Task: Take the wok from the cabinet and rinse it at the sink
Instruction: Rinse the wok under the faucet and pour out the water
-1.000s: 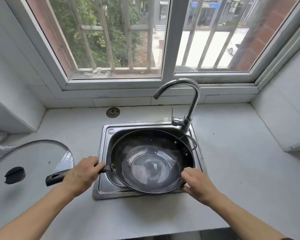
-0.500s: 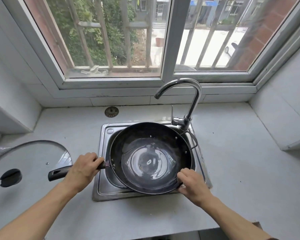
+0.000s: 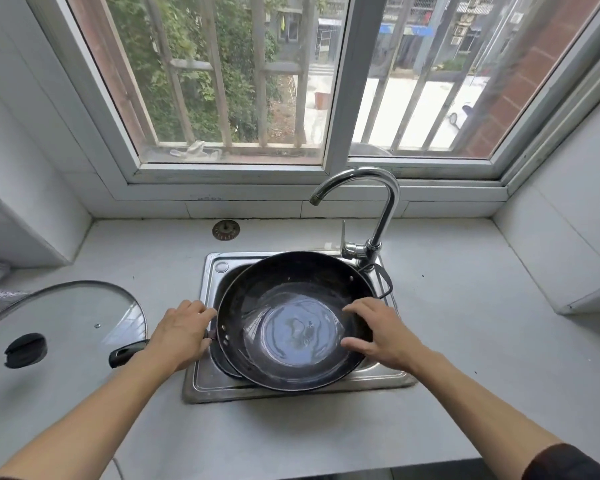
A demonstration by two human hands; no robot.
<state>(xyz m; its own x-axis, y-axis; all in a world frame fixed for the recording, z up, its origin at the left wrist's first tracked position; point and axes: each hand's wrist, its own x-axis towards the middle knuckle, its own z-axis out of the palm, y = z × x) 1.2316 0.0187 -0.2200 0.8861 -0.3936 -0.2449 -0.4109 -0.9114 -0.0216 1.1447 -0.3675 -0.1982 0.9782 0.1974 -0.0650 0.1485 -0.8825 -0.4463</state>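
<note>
A black wok (image 3: 284,306) with a pool of water in its bottom is held over the steel sink (image 3: 222,386), raised a little above the basin. My left hand (image 3: 182,332) is closed around the wok's dark handle (image 3: 127,353), which sticks out to the left over the counter. On the right, my right hand (image 3: 381,334) grips the wok's rim, thumb inside the bowl. The chrome faucet (image 3: 378,216) arches over the sink's back right corner; no water runs from it.
A glass lid (image 3: 66,323) with a black knob lies on the counter at the left. A round drain strainer (image 3: 226,230) rests behind the sink. The window sill runs along the back, and white walls close in at left and right.
The wok has risen out of the basin and shifted slightly back. My right hand moved from the near rim up onto the right rim, thumb now inside.
</note>
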